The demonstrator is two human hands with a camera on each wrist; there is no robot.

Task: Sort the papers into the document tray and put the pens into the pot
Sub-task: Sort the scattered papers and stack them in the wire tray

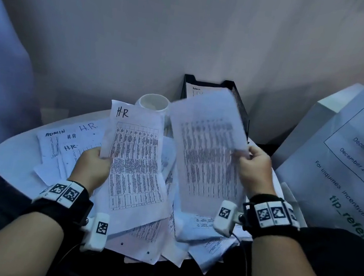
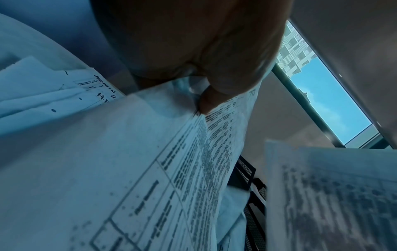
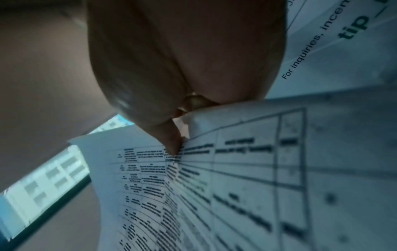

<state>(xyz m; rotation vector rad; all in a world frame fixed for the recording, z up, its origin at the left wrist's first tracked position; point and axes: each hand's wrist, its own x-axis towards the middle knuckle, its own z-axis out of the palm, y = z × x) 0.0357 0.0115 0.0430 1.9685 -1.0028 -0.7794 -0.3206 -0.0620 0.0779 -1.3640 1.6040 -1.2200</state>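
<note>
While the loose pile of papers (image 1: 158, 235) spreads over the white table (image 1: 7, 155) and hangs past its near edge, two sheets are lifted clear of it, one in each hand. The left hand (image 1: 91, 169) pinches the sheet marked "H.R" (image 1: 135, 161) at its left edge, thumb on the printed face; the left wrist view shows the thumb (image 2: 217, 95) pressed on that paper. The right hand (image 1: 255, 167) pinches the second sheet (image 1: 206, 155) at its right edge, and that sheet is blurred, so its heading cannot be read. The two sheets stand side by side with a narrow gap between them.

Beyond the pile, against the wall, stands one black mesh document tray (image 1: 240, 99), with what seems to be one sheet headed "Admin" (image 1: 196, 92) in it, though the held paper hides most of the tray. One white pot (image 1: 153, 103) stands just left of the tray, its mouth open and partly covered by the held sheets. Left of the pile lie about four flat sheets marked "ADMIN" and "H.R" (image 1: 68, 143). Right of the pile, a large printed notice (image 1: 348, 161) leans close to the right wrist.
</note>
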